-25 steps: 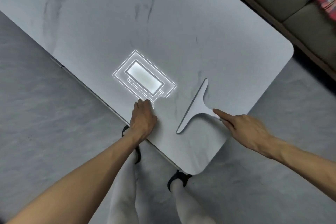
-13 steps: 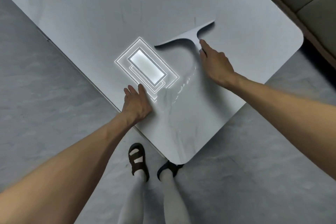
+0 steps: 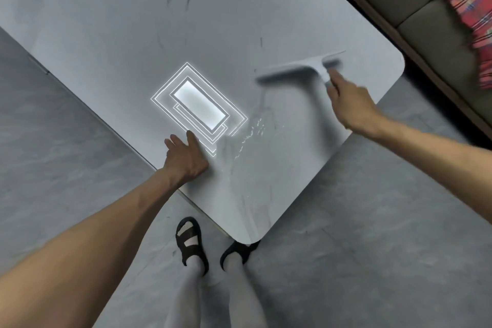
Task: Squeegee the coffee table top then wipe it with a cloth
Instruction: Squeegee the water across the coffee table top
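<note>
- Table (image 3: 106, 21) spanned the view, wet streaks (image 3: 253, 130) mid-right.
- Left hand (image 3: 186, 160) lay flat at its near edge, fingers (image 3: 193, 138) slightly spread, likely bracing.
- Squeegee (image 3: 292, 69) sat blade-down near the right corner; right hand (image 3: 348, 104) gripped its handle with curled fingers.

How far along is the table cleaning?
Early. Done: little to show; wet streaks lie near the corner. In hand: right hand grips the squeegee on the coffee table top; left hand rests flat. Left: most squeegeeing, then wiping; no cloth in view.
</note>
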A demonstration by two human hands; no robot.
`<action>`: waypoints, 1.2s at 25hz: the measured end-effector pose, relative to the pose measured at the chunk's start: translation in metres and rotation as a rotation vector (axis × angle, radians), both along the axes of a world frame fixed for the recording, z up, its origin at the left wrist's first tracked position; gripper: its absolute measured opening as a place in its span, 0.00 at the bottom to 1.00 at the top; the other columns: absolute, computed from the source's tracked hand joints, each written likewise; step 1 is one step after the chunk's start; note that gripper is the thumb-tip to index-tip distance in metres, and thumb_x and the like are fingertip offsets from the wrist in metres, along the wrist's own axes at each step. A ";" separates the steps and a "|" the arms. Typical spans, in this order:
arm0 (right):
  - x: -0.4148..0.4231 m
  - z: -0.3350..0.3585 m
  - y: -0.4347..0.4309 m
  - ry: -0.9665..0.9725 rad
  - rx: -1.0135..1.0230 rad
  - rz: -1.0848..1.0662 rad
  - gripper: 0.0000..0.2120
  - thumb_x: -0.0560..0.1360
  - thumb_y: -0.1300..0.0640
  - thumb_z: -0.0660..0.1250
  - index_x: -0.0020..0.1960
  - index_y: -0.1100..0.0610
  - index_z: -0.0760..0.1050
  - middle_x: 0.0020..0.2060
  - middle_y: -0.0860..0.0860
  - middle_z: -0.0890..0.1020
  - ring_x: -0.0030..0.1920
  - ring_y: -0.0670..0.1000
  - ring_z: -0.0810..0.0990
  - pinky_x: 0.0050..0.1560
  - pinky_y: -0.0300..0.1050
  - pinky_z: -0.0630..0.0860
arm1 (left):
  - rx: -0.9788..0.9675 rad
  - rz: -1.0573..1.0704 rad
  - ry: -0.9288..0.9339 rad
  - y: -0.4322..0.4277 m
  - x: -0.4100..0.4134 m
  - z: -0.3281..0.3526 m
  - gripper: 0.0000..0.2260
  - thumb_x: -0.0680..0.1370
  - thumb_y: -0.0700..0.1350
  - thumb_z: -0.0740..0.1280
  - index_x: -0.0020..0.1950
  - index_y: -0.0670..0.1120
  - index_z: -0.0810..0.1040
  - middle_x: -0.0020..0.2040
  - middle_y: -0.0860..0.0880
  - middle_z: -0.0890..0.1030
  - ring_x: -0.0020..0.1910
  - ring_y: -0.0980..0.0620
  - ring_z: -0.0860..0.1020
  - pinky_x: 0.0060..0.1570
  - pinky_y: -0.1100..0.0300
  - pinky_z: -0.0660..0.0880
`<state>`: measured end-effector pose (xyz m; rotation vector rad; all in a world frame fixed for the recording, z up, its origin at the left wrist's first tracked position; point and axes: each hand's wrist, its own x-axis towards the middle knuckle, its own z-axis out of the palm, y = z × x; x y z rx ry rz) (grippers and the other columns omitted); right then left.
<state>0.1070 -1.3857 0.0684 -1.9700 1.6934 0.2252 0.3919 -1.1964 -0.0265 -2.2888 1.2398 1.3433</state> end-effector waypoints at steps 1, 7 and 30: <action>0.009 -0.005 -0.015 -0.022 0.034 -0.101 0.22 0.83 0.50 0.47 0.77 0.46 0.56 0.57 0.63 0.78 0.49 0.67 0.78 0.46 0.56 0.77 | 0.006 -0.005 -0.001 0.001 0.000 0.000 0.35 0.75 0.40 0.57 0.77 0.42 0.40 0.75 0.28 0.39 0.75 0.29 0.39 0.73 0.37 0.54; 0.011 -0.018 0.060 -0.052 0.187 -0.240 0.17 0.82 0.53 0.46 0.65 0.38 0.65 0.46 0.59 0.73 0.43 0.59 0.75 0.39 0.49 0.73 | 0.031 -0.037 0.008 0.000 0.001 0.000 0.37 0.75 0.41 0.58 0.78 0.42 0.40 0.75 0.29 0.38 0.75 0.29 0.38 0.73 0.37 0.54; 0.073 -0.026 0.192 -0.081 0.246 0.122 0.22 0.83 0.45 0.47 0.76 0.36 0.52 0.42 0.52 0.82 0.43 0.57 0.80 0.42 0.49 0.72 | -0.269 0.231 0.041 0.065 0.067 0.018 0.27 0.73 0.36 0.58 0.74 0.46 0.64 0.67 0.41 0.75 0.58 0.41 0.77 0.47 0.58 0.70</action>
